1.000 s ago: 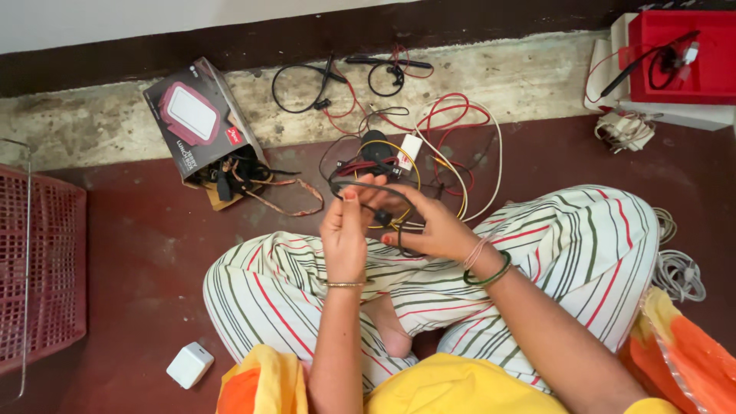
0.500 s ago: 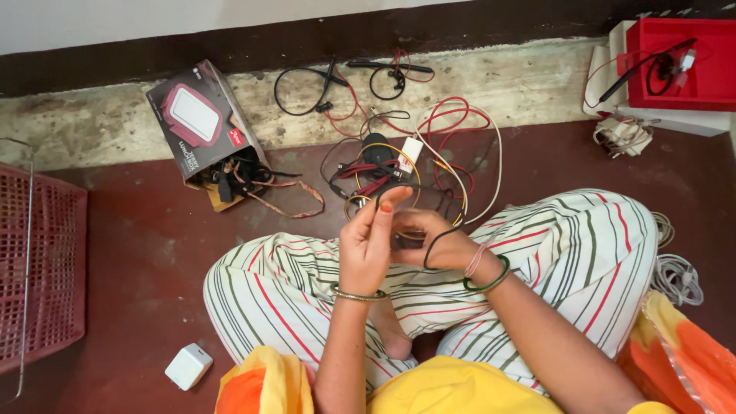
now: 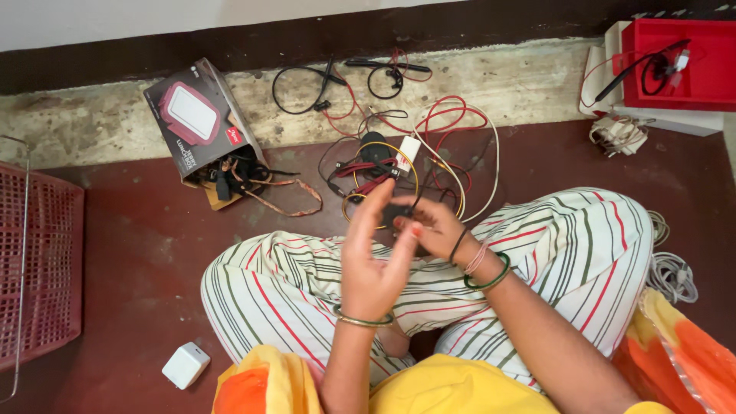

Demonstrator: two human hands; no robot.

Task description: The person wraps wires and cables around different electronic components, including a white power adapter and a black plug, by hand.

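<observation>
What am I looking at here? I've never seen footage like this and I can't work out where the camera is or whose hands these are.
There is no machine here. The camera sits on a person's head and looks down, so you see their own two hands and their crossed legs in striped trousers as they sit on a dark red floor.

The left hand and the right hand meet over the lap around a small dark part joined to thin wires; exactly what it is, I cannot tell.

Beyond the hands lies a tangle of red, black, yellow and white wires. To the left stands an open dark cardboard box, and further left a red plastic basket. A small white adapter lies near the knee, a red box sits top right, and a coiled white cable lies at the right.
</observation>
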